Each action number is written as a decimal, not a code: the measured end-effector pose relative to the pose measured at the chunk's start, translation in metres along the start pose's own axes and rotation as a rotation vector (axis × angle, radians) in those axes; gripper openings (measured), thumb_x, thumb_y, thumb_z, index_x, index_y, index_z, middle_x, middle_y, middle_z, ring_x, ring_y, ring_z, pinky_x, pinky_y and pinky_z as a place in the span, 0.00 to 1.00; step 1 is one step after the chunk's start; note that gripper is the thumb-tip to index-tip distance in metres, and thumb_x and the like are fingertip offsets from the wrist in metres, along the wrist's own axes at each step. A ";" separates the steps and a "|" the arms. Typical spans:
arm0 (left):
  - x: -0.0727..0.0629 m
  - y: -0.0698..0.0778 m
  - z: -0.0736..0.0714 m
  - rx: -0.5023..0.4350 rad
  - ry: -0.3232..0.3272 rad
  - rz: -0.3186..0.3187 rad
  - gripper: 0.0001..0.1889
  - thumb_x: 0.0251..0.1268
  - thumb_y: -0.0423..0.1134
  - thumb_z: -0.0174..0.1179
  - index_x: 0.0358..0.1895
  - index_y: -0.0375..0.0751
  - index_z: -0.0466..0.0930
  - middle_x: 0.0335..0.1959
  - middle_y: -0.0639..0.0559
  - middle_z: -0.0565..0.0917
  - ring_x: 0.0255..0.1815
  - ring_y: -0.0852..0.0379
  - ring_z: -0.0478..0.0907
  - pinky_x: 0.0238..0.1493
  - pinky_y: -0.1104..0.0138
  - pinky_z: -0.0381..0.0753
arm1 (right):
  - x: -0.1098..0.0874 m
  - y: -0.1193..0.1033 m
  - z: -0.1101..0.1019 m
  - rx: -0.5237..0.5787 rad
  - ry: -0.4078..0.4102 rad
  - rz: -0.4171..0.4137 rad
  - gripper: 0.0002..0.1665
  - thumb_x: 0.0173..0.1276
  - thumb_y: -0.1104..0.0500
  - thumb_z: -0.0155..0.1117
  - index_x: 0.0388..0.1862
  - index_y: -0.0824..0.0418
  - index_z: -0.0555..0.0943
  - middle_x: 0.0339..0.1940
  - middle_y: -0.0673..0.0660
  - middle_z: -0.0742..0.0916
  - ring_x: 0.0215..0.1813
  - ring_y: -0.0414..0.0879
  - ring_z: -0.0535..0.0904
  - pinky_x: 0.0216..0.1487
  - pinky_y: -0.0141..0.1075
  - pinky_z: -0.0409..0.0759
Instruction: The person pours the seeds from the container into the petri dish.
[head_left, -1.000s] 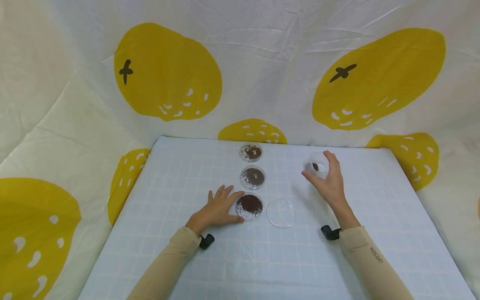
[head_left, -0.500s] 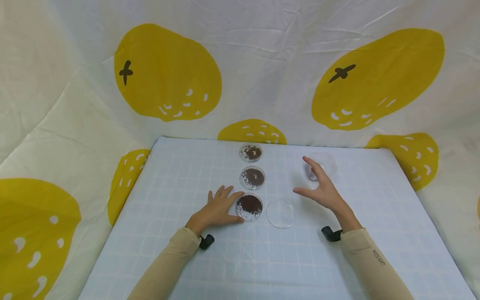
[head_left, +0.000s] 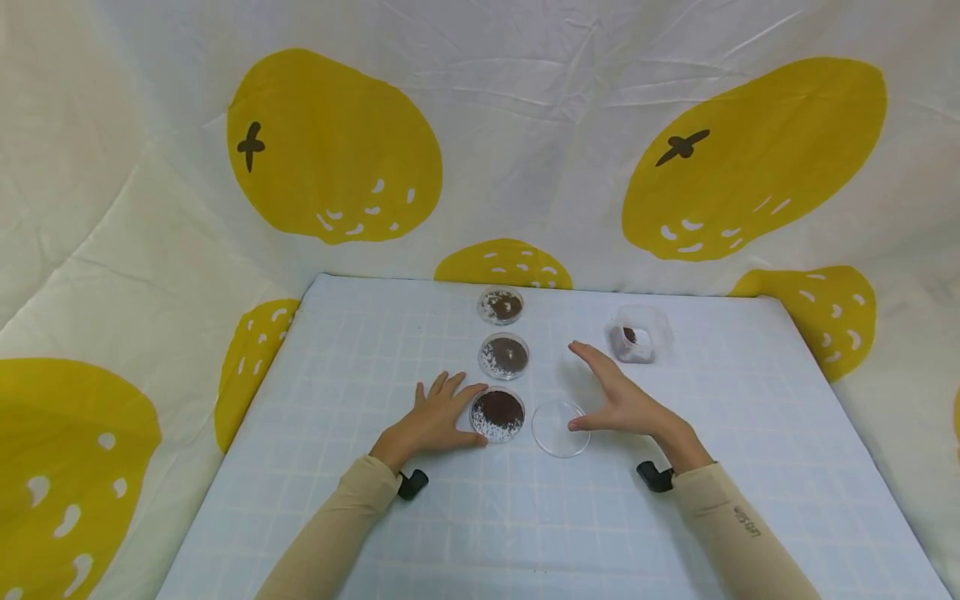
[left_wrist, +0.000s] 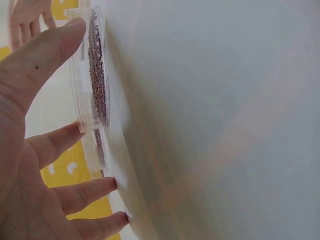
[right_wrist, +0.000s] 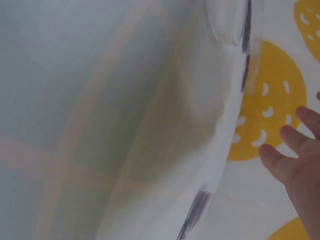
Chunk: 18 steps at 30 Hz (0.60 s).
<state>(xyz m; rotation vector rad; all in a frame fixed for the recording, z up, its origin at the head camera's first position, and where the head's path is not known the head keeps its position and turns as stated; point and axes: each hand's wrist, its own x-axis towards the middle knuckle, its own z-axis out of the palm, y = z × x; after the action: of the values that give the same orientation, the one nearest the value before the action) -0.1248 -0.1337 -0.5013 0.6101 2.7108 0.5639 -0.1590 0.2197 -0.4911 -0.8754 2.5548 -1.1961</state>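
Observation:
My left hand (head_left: 431,421) holds the nearest petri dish (head_left: 498,414) by its left side, thumb at the near rim and index finger at the far rim. Dark brown granules lie over most of that dish's floor. In the left wrist view its clear wall (left_wrist: 86,107) shows between thumb and index, the other fingers spread onto the table. My right hand (head_left: 628,407), thumb and fingers wide apart, hovers over a clear round lid (head_left: 553,437) lying right of the dish; it holds nothing. The lid's rim (right_wrist: 212,30) shows at the top of the right wrist view.
Two more petri dishes with brown granules, a middle one (head_left: 506,355) and a far one (head_left: 501,306), line up behind the nearest. A clear square tub (head_left: 643,333) with a few granules stands at the back right. A fruit-print curtain (head_left: 525,150) hangs behind the table.
My right hand has let go of the square tub at the back right and moved left and nearer, to the lid. The left hand has stayed at the nearest dish.

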 end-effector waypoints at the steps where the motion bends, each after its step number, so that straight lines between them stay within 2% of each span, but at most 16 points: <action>1: 0.000 0.000 0.000 -0.001 0.000 0.000 0.47 0.56 0.65 0.68 0.78 0.59 0.59 0.79 0.40 0.53 0.78 0.32 0.42 0.67 0.28 0.36 | 0.000 0.000 0.002 -0.013 -0.020 -0.002 0.73 0.46 0.39 0.84 0.83 0.50 0.50 0.82 0.57 0.54 0.80 0.55 0.45 0.73 0.62 0.50; 4: 0.000 0.000 0.000 -0.003 0.000 0.000 0.47 0.56 0.65 0.68 0.78 0.59 0.59 0.79 0.40 0.53 0.78 0.32 0.42 0.67 0.28 0.36 | -0.001 -0.001 0.009 -0.060 -0.075 0.003 0.72 0.45 0.37 0.84 0.82 0.55 0.53 0.82 0.61 0.53 0.80 0.57 0.44 0.72 0.63 0.51; 11: 0.000 -0.001 0.001 -0.001 0.000 -0.003 0.47 0.56 0.65 0.68 0.78 0.60 0.59 0.80 0.40 0.53 0.79 0.32 0.42 0.68 0.29 0.36 | -0.004 -0.002 0.020 -0.161 -0.187 0.019 0.73 0.42 0.38 0.85 0.81 0.56 0.54 0.80 0.65 0.55 0.79 0.63 0.47 0.71 0.66 0.54; 18: 0.000 0.000 0.000 0.005 0.002 -0.002 0.47 0.56 0.65 0.68 0.78 0.59 0.59 0.79 0.40 0.53 0.78 0.32 0.42 0.68 0.28 0.37 | -0.006 -0.004 0.025 -0.214 -0.223 0.027 0.74 0.39 0.41 0.87 0.80 0.58 0.55 0.79 0.67 0.57 0.78 0.65 0.49 0.72 0.64 0.53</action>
<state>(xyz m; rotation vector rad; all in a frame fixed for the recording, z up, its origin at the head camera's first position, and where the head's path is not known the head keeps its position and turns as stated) -0.1250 -0.1332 -0.5014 0.6090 2.7151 0.5584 -0.1422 0.2057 -0.5051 -0.9548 2.5321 -0.7774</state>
